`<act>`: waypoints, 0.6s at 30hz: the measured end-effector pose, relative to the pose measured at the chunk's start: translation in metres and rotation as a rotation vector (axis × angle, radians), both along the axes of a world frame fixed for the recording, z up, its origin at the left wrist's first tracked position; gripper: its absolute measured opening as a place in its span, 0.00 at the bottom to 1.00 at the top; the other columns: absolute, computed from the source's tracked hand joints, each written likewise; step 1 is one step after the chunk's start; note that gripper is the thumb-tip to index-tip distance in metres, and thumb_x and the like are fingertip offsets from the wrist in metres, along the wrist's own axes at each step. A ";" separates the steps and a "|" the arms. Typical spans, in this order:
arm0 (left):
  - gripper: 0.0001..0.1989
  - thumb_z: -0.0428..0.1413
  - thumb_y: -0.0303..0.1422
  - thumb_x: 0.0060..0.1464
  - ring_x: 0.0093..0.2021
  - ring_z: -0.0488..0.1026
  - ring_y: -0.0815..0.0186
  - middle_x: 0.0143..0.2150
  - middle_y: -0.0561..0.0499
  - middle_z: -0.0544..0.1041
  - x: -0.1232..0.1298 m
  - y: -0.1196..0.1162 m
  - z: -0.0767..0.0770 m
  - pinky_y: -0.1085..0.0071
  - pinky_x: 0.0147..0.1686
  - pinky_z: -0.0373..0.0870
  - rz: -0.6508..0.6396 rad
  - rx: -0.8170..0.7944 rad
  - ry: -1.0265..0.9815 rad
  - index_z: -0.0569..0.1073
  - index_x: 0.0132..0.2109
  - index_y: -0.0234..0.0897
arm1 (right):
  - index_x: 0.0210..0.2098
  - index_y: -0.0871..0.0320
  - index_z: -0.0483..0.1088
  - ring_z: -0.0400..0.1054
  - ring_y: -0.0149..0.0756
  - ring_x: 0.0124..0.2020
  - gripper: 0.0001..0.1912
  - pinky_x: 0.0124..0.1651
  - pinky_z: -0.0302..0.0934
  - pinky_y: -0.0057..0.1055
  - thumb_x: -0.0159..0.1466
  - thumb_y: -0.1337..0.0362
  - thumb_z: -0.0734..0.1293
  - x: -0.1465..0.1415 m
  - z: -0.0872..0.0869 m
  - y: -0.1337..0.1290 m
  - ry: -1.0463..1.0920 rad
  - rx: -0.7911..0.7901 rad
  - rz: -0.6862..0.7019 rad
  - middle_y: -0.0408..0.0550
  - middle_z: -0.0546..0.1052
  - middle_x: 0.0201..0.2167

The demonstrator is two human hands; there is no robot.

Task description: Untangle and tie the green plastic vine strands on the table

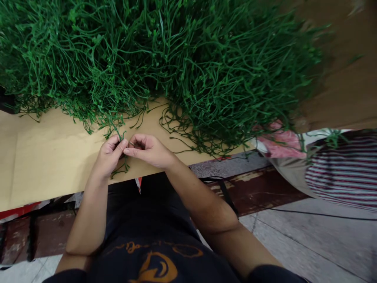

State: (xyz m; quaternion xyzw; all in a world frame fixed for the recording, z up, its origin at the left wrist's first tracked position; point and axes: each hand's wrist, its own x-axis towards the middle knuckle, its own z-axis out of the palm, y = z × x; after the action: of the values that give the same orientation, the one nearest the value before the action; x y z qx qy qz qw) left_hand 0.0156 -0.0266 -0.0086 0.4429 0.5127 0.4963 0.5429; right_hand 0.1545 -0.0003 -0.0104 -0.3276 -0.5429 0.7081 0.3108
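My left hand [111,153] is closed in a pinch on a thin green plastic stem [122,135], whose forked tip sticks up above the thumb. Against it, thumb tip to thumb tip, my right hand [149,149] has its fingers curled and closed at the same spot. Part of the stem is hidden between the fingers, and a few green ends [121,169] hang below the hands near the board's edge. Just beyond lies a large heap of green artificial stems [165,59] with small branched tips.
The heap rests on a tan cardboard surface [50,157]. Loose stems [188,135] spill towards me on the right. At the right sits another person in a striped garment [347,169], near a pink cloth [282,143]. A dark red bench [259,188] and a black cable [312,213] are below.
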 end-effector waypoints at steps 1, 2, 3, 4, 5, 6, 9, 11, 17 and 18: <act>0.20 0.63 0.45 0.41 0.24 0.60 0.76 0.22 0.58 0.65 0.000 0.001 -0.001 0.79 0.25 0.59 -0.004 0.003 -0.006 0.66 0.24 0.34 | 0.24 0.60 0.59 0.49 0.21 0.22 0.26 0.25 0.45 0.24 0.45 0.47 0.72 -0.001 -0.001 0.000 -0.009 0.024 -0.013 0.35 0.57 0.19; 0.20 0.63 0.45 0.41 0.24 0.60 0.77 0.21 0.58 0.64 0.000 0.001 -0.002 0.79 0.25 0.59 -0.006 0.004 -0.012 0.67 0.24 0.34 | 0.25 0.60 0.59 0.50 0.21 0.22 0.25 0.26 0.47 0.24 0.46 0.47 0.72 -0.001 -0.003 0.000 -0.019 0.062 -0.032 0.36 0.58 0.20; 0.20 0.63 0.45 0.40 0.23 0.60 0.77 0.21 0.58 0.64 0.000 0.002 -0.002 0.79 0.24 0.59 -0.004 0.005 -0.013 0.66 0.23 0.34 | 0.25 0.60 0.59 0.51 0.22 0.23 0.24 0.27 0.48 0.25 0.47 0.48 0.71 -0.001 -0.004 0.000 -0.034 0.114 -0.056 0.37 0.58 0.21; 0.20 0.63 0.46 0.40 0.23 0.59 0.77 0.21 0.58 0.63 -0.001 0.002 -0.003 0.79 0.24 0.59 -0.002 0.005 -0.008 0.66 0.23 0.33 | 0.25 0.61 0.60 0.52 0.23 0.24 0.22 0.28 0.49 0.26 0.49 0.49 0.70 -0.001 -0.005 0.000 -0.053 0.174 -0.079 0.38 0.59 0.22; 0.20 0.63 0.46 0.40 0.23 0.59 0.77 0.20 0.58 0.63 -0.001 0.002 -0.003 0.79 0.23 0.58 0.001 0.007 0.000 0.66 0.23 0.33 | 0.25 0.61 0.60 0.53 0.24 0.25 0.21 0.28 0.50 0.26 0.50 0.51 0.70 -0.001 -0.005 0.000 -0.076 0.239 -0.093 0.39 0.59 0.23; 0.21 0.63 0.46 0.40 0.22 0.59 0.77 0.20 0.58 0.62 -0.001 0.002 -0.003 0.79 0.22 0.58 0.001 0.008 0.006 0.66 0.22 0.33 | 0.24 0.61 0.60 0.53 0.24 0.26 0.19 0.29 0.50 0.26 0.51 0.53 0.69 -0.001 -0.005 0.000 -0.097 0.299 -0.101 0.39 0.59 0.24; 0.21 0.64 0.46 0.39 0.22 0.60 0.77 0.20 0.58 0.62 -0.001 0.002 -0.004 0.79 0.21 0.59 -0.022 -0.028 -0.004 0.66 0.24 0.34 | 0.24 0.61 0.59 0.54 0.24 0.26 0.12 0.29 0.51 0.26 0.53 0.60 0.67 0.002 -0.005 0.000 -0.139 0.408 -0.074 0.40 0.59 0.25; 0.21 0.64 0.46 0.39 0.23 0.61 0.76 0.21 0.58 0.63 -0.002 0.001 -0.004 0.79 0.22 0.60 -0.037 -0.051 -0.017 0.66 0.25 0.34 | 0.23 0.60 0.58 0.54 0.24 0.26 0.09 0.28 0.51 0.25 0.55 0.65 0.64 0.004 -0.004 -0.001 -0.142 0.418 -0.047 0.40 0.59 0.24; 0.20 0.63 0.45 0.41 0.23 0.62 0.77 0.21 0.58 0.65 -0.003 0.001 -0.004 0.80 0.25 0.63 -0.036 0.021 -0.028 0.64 0.24 0.34 | 0.24 0.60 0.57 0.54 0.22 0.21 0.09 0.24 0.49 0.23 0.60 0.67 0.59 0.006 0.000 0.001 -0.043 0.213 0.038 0.37 0.60 0.19; 0.20 0.63 0.45 0.41 0.23 0.63 0.77 0.22 0.58 0.66 -0.003 0.001 -0.004 0.79 0.25 0.64 -0.046 0.012 -0.045 0.64 0.24 0.34 | 0.25 0.60 0.57 0.55 0.22 0.21 0.08 0.24 0.49 0.22 0.61 0.67 0.58 0.006 0.000 0.001 -0.035 0.161 0.053 0.38 0.62 0.19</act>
State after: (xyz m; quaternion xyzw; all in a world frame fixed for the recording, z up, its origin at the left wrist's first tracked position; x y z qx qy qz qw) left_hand 0.0130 -0.0257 -0.0123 0.4464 0.4870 0.4967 0.5629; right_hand 0.1604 0.0007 -0.0100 -0.2994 -0.6121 0.6641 0.3077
